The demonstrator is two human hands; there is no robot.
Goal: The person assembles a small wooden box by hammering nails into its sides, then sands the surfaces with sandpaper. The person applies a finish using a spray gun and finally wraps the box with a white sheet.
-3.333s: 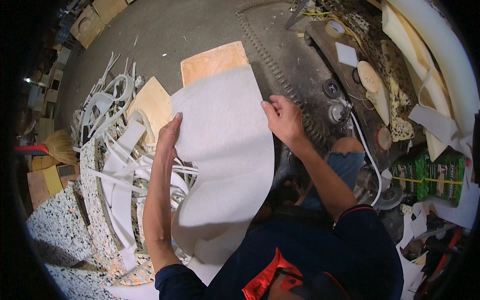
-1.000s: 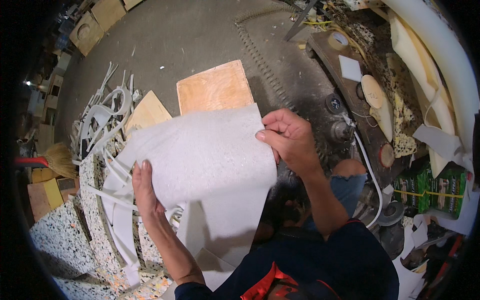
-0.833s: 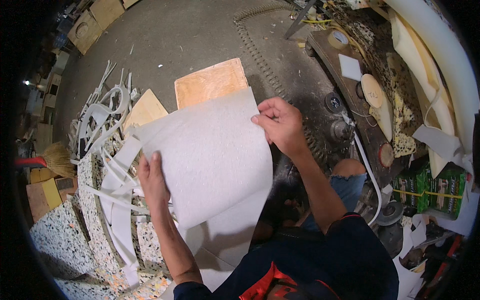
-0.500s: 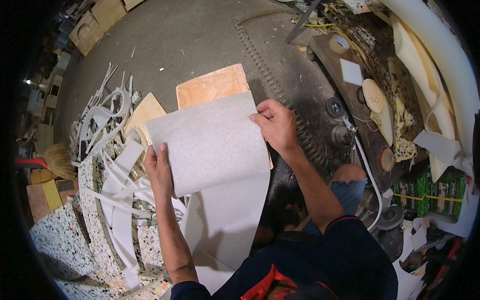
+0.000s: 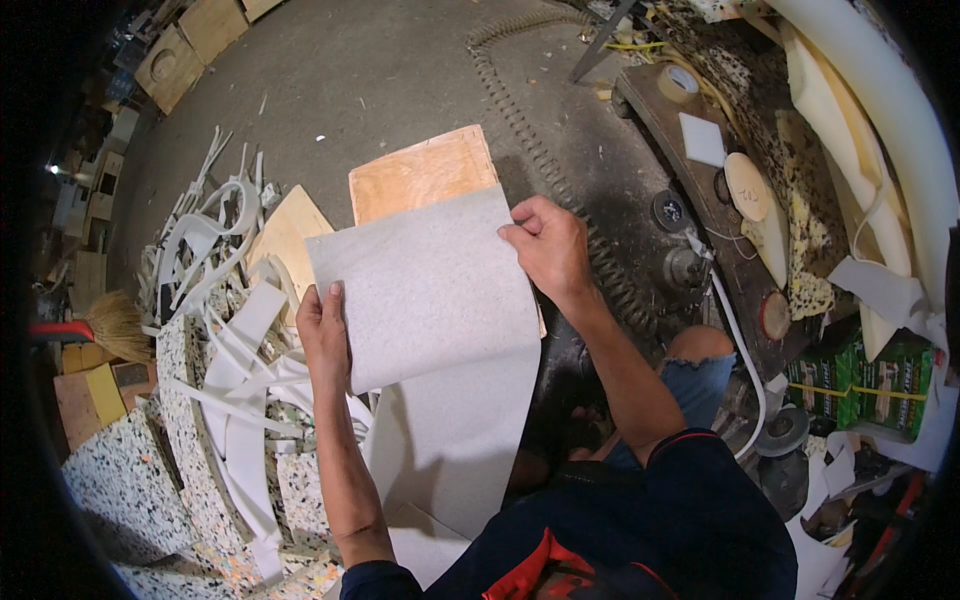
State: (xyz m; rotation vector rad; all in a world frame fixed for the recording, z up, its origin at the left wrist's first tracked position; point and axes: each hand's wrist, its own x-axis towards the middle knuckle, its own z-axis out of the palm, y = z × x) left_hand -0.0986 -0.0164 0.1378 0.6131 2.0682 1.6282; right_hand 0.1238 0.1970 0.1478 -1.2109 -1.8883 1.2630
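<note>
A long sheet of pale grey felt-like material (image 5: 430,290) spans both hands, its near part hanging down toward my lap. My left hand (image 5: 322,330) grips its left edge, thumb on top and fingers underneath. At the right edge, near the far corner, my right hand (image 5: 548,250) pinches the sheet between thumb and fingers. Beneath its far end lies an orange-brown wooden board (image 5: 425,172), whose far portion sticks out. Most of that board is hidden by the sheet.
White foam offcuts (image 5: 215,230) and speckled foam blocks (image 5: 125,490) pile up at left beside a broom (image 5: 118,325). A coiled hose (image 5: 520,120) crosses the floor. On the right, a low bench (image 5: 690,120) carries a tape roll (image 5: 678,84); green packages (image 5: 855,385) stand nearer.
My left hand has shifted slightly right, bringing the sheet's left edge inward. The right hand stays nearly in place, still pinching the sheet.
</note>
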